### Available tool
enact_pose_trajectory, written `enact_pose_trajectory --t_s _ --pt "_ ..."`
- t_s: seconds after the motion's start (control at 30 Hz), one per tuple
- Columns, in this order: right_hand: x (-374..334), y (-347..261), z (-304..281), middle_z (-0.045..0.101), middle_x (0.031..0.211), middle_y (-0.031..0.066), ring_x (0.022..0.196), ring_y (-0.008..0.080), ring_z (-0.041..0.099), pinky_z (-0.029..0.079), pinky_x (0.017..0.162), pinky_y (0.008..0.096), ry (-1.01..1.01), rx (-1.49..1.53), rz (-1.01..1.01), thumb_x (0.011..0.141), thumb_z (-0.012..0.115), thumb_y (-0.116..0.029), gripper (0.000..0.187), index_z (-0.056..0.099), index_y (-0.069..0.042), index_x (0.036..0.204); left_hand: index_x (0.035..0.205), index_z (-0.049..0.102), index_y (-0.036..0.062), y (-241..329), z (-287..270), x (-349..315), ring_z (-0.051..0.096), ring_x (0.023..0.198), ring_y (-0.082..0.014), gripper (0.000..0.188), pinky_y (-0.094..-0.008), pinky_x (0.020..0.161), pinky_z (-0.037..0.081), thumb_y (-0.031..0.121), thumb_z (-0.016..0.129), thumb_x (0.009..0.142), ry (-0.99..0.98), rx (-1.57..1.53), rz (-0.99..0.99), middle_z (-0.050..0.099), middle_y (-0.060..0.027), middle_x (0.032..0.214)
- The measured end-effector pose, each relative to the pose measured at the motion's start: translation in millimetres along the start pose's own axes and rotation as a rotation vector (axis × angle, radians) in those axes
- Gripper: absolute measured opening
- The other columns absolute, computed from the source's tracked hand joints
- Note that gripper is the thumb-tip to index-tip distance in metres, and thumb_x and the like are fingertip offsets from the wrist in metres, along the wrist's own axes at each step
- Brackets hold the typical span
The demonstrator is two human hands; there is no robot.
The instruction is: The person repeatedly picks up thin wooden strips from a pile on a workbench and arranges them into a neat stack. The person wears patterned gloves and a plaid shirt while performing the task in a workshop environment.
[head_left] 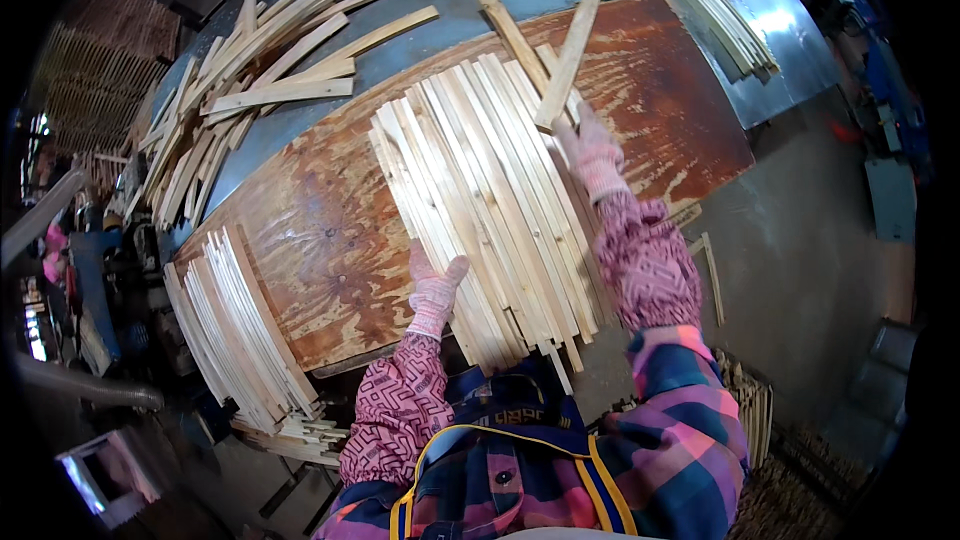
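A row of pale wooden slats (480, 200) lies side by side on a worn brown plywood board (320, 210). My left hand (437, 285), in a pale pink glove, rests against the left side of the row near its close end, thumb apart from the fingers. My right hand (594, 152), gloved likewise, is at the row's far right edge with fingers stretched out. Beside its fingertips is the lower end of a loose slat (572, 60), which lies slanted over the row's far end. Another slat (515, 35), darker, crosses under it.
A messy heap of slats (270, 60) covers the far left of the blue table. A stacked bundle (235, 320) stands at the left edge. More long slats (700, 0) lie on a shiny metal surface (790, 30) at the far right. Offcuts (745, 405) stand at lower right.
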State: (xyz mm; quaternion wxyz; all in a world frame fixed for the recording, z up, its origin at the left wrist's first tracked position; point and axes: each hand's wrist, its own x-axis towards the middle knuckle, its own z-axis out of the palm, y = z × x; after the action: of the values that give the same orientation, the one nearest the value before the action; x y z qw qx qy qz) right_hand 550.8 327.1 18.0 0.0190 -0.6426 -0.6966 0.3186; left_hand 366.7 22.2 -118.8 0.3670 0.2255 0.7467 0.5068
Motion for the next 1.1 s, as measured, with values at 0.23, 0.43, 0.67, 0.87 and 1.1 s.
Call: enact_pose_trajectory --t_s 0.23,0.43,0.67,0.87,1.1 --pt "91.8 -10.4 1.2 0.065 0.117 0.0257 0.110 0.0387 0.065 0.053 0.092 0.0475 0.214 -0.057 0.114 0.078 0.065 -0.036 0.062 0.051 -0.006 0.130 0.155 0.019 0.0014 2.0 -2.2 3.2 0.041 0.135 -0.0330 0.113 -0.0399 0.112 0.036 0.044 0.084 0.074 -0.062 0.164 0.003 0.035 -0.0229 0.149" --pt "4.3 81.4 -41.6 0.050 0.140 0.0142 0.133 0.0299 0.046 0.042 0.106 0.0429 0.085 -0.682 -0.107 0.089 0.057 -0.057 0.071 0.042 -0.017 0.146 0.153 0.027 0.0019 7.2 -3.5 -1.2 0.039 0.136 -0.0360 0.104 -0.0409 0.116 0.030 0.043 0.083 0.074 -0.004 0.332 0.012 0.040 -0.0207 0.148" --pt "-78.0 33.6 48.3 0.060 0.130 0.0216 0.125 0.0323 0.056 0.046 0.103 0.0443 -0.064 -0.272 -0.041 0.087 0.054 -0.068 0.084 0.052 0.001 0.136 0.149 0.034 0.0005 39.6 19.8 -24.1 0.049 0.127 -0.0305 0.084 -0.0401 0.107 0.040 0.029 0.078 0.084 0.200 0.271 0.218 0.047 -0.0205 0.144" --pt "-78.8 15.5 53.4 0.053 0.139 0.0213 0.127 0.0331 0.055 0.050 0.099 0.0441 -0.138 -0.286 0.104 0.080 0.055 -0.078 0.101 0.048 0.002 0.141 0.154 0.023 0.0022 74.2 11.2 -15.4 0.055 0.121 -0.0266 0.093 -0.0347 0.104 0.045 0.016 0.080 0.082 0.052 -0.110 -0.107 0.055 -0.0175 0.135" --pt "-90.3 35.4 40.8 0.049 0.143 0.0245 0.131 0.0340 0.052 0.045 0.105 0.0406 -0.033 -0.299 0.038 0.080 0.057 -0.077 0.103 0.044 0.004 0.143 0.156 0.013 0.0036 82.3 15.1 -23.5 0.052 0.124 -0.0228 0.103 -0.0330 0.104 0.046 0.011 0.082 0.080 -0.102 -0.362 -0.080 0.050 -0.0148 0.140"
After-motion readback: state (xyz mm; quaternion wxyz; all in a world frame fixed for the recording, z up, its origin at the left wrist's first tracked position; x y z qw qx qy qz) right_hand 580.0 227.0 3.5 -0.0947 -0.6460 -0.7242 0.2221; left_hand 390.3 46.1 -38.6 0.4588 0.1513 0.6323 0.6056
